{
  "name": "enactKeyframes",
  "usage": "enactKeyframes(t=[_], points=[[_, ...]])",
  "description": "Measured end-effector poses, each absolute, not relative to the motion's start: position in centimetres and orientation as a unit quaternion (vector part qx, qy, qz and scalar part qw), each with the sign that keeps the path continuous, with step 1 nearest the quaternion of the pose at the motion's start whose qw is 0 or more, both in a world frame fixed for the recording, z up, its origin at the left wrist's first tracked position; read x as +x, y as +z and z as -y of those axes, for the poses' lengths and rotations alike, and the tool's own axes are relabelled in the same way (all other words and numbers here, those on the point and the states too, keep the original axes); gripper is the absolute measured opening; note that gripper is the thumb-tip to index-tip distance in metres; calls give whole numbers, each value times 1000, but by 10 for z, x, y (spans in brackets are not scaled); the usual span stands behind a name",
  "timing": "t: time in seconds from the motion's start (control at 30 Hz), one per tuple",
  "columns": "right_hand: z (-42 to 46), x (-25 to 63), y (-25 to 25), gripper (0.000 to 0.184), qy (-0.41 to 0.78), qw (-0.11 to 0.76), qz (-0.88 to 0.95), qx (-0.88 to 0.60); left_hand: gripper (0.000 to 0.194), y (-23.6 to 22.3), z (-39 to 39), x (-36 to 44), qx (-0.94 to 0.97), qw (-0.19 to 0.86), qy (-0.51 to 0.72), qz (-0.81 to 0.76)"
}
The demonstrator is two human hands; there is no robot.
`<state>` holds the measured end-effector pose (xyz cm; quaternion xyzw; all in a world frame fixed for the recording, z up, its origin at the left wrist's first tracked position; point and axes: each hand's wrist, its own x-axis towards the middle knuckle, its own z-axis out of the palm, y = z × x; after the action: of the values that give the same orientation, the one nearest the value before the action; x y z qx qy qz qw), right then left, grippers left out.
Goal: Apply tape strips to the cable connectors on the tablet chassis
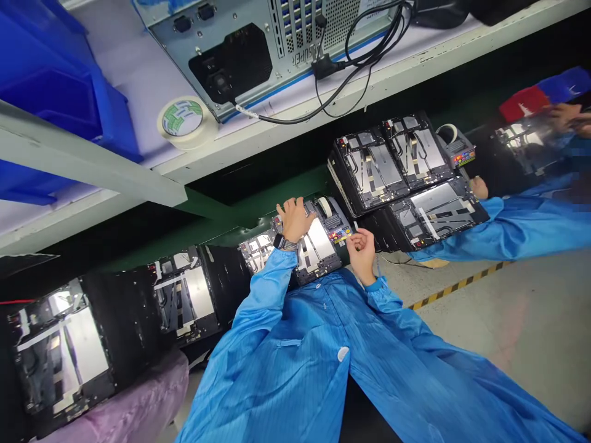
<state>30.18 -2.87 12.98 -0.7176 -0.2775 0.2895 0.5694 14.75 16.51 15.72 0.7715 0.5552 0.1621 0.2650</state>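
Note:
My left hand [295, 220], with a watch on its wrist, lies with fingers spread over the top of an opened tablet-like device [318, 249], its inner boards and silver panels exposed. Right beside that device stands an electronic tape dispenser [336, 224] with a cream tape roll [325, 207] and a lit display. At the dispenser's front edge, my right hand [362, 251] has thumb and forefinger pinched together on what looks like a short strip of tape. The fingers partly hide the strip.
More opened devices lie leftward [184, 292] and in a stack [369, 169] at right. A co-worker's blue sleeve [530, 218] reaches in there, near a second dispenser [457, 151]. Above, a white shelf [258, 147] carries a computer case [258, 55], a tape roll [187, 123] and blue bins [60, 92].

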Motion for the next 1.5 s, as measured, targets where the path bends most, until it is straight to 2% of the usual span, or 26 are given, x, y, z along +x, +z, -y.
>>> enactKeyframes(t=[0.13,0.27,0.4,0.57,1.0,1.1,1.2,1.33,1.5], points=[[-39,305,150,48,274,544,415,-676,58,171,-179,133,780,273,37,-562],[-107,309,141,66,261,470,559,-631,62,186,-186,130,778,287,-48,-556],[-138,319,134,80,280,360,663,-594,62,191,-190,131,773,305,-79,-550],[-142,332,138,88,279,321,682,-595,63,192,-192,130,769,312,-70,-554],[-151,329,177,91,237,211,764,-562,57,186,-198,126,756,336,-50,-559],[-152,335,175,84,252,232,746,-571,57,188,-199,126,749,344,-53,-563],[-156,341,175,72,334,254,697,-581,58,189,-201,126,742,351,-55,-568],[-167,335,180,67,434,172,702,-538,60,188,-204,125,738,355,-59,-571],[-179,315,196,77,405,63,722,-557,67,188,-205,123,745,353,-61,-563]])
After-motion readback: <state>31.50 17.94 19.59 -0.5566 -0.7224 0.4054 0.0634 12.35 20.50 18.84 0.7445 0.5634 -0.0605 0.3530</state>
